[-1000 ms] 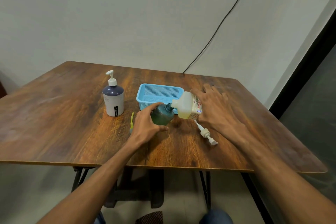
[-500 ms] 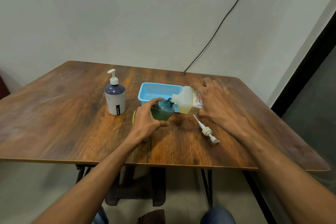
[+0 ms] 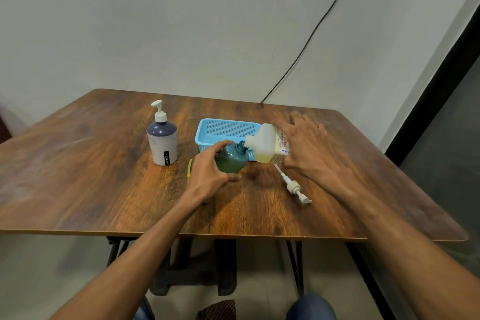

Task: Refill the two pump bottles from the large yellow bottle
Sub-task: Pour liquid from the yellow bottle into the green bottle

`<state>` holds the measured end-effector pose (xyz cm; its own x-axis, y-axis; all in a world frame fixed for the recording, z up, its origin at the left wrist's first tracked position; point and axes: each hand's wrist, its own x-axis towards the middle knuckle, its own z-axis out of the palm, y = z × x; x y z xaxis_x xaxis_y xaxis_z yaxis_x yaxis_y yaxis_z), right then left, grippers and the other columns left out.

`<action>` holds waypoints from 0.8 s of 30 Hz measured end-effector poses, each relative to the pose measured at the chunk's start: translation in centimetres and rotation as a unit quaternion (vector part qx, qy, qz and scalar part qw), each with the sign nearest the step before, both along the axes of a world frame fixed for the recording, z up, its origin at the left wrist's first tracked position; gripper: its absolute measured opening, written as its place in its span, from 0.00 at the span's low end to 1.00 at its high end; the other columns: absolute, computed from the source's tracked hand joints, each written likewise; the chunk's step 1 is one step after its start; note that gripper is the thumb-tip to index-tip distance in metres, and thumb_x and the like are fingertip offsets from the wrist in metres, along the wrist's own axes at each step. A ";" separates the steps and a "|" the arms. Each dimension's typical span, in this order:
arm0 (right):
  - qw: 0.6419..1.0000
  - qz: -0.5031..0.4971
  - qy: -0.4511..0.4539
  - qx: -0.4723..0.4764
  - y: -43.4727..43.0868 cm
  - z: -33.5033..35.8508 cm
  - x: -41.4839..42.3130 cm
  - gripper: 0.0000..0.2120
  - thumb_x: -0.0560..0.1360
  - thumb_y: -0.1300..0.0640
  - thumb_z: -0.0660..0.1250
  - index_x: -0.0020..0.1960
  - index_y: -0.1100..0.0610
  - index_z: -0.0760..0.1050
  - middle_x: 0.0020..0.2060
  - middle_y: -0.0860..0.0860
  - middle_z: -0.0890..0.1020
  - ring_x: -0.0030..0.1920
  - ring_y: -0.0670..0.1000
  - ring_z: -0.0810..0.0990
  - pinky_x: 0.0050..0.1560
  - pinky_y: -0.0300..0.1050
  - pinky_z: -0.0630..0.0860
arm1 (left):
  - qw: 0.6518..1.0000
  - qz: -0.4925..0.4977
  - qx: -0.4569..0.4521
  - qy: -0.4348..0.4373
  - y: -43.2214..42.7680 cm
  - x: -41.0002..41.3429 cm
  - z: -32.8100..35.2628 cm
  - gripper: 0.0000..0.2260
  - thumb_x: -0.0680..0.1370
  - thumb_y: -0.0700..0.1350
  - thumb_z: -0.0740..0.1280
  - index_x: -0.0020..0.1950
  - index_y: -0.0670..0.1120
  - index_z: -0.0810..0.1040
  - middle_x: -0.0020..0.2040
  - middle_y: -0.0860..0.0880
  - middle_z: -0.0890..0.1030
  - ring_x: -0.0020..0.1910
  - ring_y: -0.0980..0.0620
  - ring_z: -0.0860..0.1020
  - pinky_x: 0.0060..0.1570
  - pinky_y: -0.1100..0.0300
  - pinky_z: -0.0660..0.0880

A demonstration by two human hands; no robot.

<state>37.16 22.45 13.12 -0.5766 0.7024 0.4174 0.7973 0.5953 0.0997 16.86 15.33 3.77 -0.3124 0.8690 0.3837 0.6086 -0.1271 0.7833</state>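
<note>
Left hand: the small round teal bottle is gripped by the left hand, fingers curled round its body, and is held tilted low over the brown wooden table.
Right hand: the large pale yellow plastic bottle is grasped by the right hand and tipped sideways, its neck set at the teal bottle's open mouth.
Second pump bottle: the white cylindrical pump bottle with a navy top is stood upright at the left, well apart from both hands.
Loose pump: the white pump head with its tube is laid flat on the table near the right hand.
Basket: the light blue perforated plastic basket is set just behind the two held bottles.
</note>
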 end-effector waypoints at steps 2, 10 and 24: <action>1.000 -0.001 -0.001 0.001 0.0 0.0 0.1 0.37 0.62 0.47 0.78 0.69 0.47 0.69 0.54 0.54 0.73 0.56 0.56 0.72 0.53 0.57 0.72 | 1.000 -0.001 0.001 -0.002 0.0 0.1 0.1 0.39 0.63 0.43 0.83 0.72 0.47 0.73 0.66 0.47 0.77 0.62 0.53 0.73 0.64 0.56 0.74; 1.000 -0.007 -0.009 0.002 -0.2 0.4 0.0 0.39 0.62 0.47 0.79 0.69 0.47 0.68 0.55 0.55 0.73 0.57 0.57 0.72 0.55 0.59 0.72 | 1.000 -0.005 0.001 -0.002 -0.1 0.2 0.2 0.39 0.63 0.43 0.83 0.72 0.47 0.72 0.66 0.47 0.77 0.64 0.51 0.74 0.64 0.55 0.74; 1.000 0.002 -0.001 0.012 -0.7 0.7 -0.4 0.37 0.62 0.47 0.78 0.68 0.47 0.69 0.54 0.55 0.73 0.56 0.57 0.73 0.55 0.63 0.73 | 1.000 -0.001 0.015 -0.002 -0.4 -0.3 0.4 0.39 0.62 0.44 0.83 0.71 0.48 0.73 0.65 0.49 0.78 0.60 0.56 0.73 0.59 0.63 0.72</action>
